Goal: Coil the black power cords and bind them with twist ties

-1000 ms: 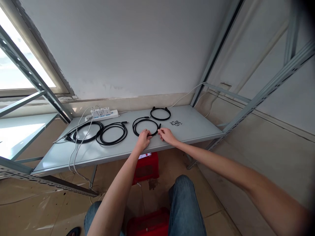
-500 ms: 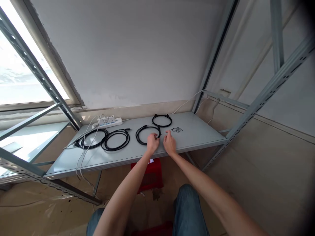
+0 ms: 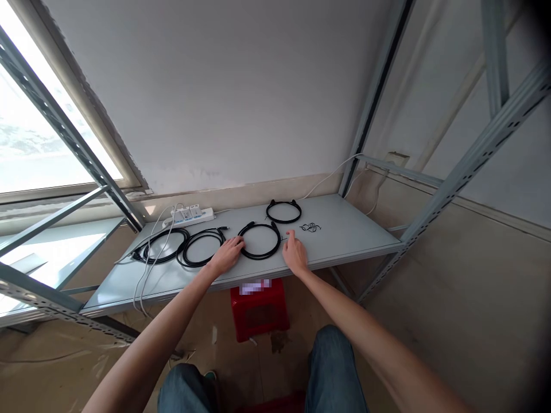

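A coil of black cable (image 3: 262, 256) lies near the shelf's front edge between my hands. My left hand (image 3: 229, 253) is at its left side, with the fingers closed over the cable's edge. Close to the coil's right side is my right hand (image 3: 295, 252), its fingers curled and the index finger reaching forward; whether something is inside is hidden. A thin black tie (image 3: 284, 238) sticks out from the coil beside this hand. Several loose black ties (image 3: 310, 228) lie in a small heap farther right. Behind sits a smaller black cable coil (image 3: 284, 221).
Two more black cable coils, a left one (image 3: 166, 261) and a right one (image 3: 202, 265), lie at the left. A white power strip (image 3: 193, 217) is by the wall. White cords (image 3: 148, 275) hang over the grey shelf's (image 3: 344, 235) edge. Below stands a red stool (image 3: 260, 312).
My left hand has left the coil's right side and moved left to its left side. My right hand stays near the coil's right side. More of the red stool shows.
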Action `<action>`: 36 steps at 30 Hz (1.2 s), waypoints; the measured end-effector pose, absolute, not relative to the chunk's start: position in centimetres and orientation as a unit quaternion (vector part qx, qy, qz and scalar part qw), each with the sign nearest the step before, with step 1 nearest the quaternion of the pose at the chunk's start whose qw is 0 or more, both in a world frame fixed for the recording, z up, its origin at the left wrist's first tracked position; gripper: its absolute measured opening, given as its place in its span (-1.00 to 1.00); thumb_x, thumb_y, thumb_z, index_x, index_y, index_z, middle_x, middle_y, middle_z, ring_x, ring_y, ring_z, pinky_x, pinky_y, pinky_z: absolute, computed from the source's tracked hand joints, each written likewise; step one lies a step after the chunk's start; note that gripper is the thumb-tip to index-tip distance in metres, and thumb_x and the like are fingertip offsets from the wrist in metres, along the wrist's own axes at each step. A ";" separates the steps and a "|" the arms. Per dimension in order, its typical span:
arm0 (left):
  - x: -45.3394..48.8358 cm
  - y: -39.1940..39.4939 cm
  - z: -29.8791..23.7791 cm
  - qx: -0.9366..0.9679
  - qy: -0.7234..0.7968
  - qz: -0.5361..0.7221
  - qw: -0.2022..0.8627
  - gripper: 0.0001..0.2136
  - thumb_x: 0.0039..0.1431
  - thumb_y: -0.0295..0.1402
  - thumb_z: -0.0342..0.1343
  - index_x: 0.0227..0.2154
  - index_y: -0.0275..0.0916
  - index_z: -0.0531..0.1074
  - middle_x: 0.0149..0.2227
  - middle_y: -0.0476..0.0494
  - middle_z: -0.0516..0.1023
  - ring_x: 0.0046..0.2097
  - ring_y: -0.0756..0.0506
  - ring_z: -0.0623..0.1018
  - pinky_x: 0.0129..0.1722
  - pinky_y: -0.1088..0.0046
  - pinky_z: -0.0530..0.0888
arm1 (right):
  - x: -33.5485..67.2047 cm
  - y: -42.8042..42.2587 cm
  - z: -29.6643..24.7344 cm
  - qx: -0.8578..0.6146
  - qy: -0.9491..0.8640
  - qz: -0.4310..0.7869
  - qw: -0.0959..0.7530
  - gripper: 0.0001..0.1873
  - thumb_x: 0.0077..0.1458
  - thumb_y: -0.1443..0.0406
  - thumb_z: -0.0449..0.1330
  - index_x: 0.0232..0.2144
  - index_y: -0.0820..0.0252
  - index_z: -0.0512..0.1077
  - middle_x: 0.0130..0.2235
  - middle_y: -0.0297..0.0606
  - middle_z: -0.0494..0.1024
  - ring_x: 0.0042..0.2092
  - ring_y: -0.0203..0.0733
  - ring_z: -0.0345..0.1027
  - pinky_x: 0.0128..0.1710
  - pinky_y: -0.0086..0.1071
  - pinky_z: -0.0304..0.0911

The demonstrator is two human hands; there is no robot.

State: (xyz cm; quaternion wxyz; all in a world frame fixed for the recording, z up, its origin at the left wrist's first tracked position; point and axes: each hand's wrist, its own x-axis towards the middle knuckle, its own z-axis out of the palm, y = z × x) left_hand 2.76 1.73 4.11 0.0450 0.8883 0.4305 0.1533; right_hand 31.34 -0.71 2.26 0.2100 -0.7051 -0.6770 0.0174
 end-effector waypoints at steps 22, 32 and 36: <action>8.7 0.3 2.7 0.866 0.465 0.184 -0.013 -0.78 0.47 -0.17 -0.07 -0.10 -0.17 0.39 -0.04 -0.20 0.44 -0.01 -0.21 0.46 0.02 0.23 0.37 | 31.7 -0.3 1.8 -0.714 -0.638 0.049 0.284 -0.57 0.28 0.47 -0.12 0.18 0.30 0.13 -0.26 -0.06 0.57 -0.22 -0.03 0.50 -0.32 -0.32 0.25; 8.4 1.0 1.6 0.850 0.490 0.192 0.021 -0.81 0.47 -0.39 -0.19 -0.21 -0.18 0.33 -0.19 -0.21 0.50 -0.12 -0.24 0.45 -0.09 0.21 0.33 | 33.7 1.4 2.0 -0.754 -0.550 0.077 0.352 -0.62 0.30 0.48 -0.15 0.09 0.25 0.27 -0.06 -0.01 0.53 -0.15 -0.08 0.48 -0.26 -0.33 0.29; 8.2 1.4 1.3 0.850 0.485 0.201 0.039 -0.79 0.48 -0.36 -0.19 -0.21 -0.19 0.34 -0.16 -0.22 0.52 -0.10 -0.24 0.45 -0.07 0.20 0.32 | 37.1 2.9 1.9 -0.742 -0.591 0.010 0.316 -0.74 0.33 0.38 0.04 0.03 0.22 0.37 0.05 -0.03 0.45 -0.11 -0.09 0.43 -0.20 -0.32 0.25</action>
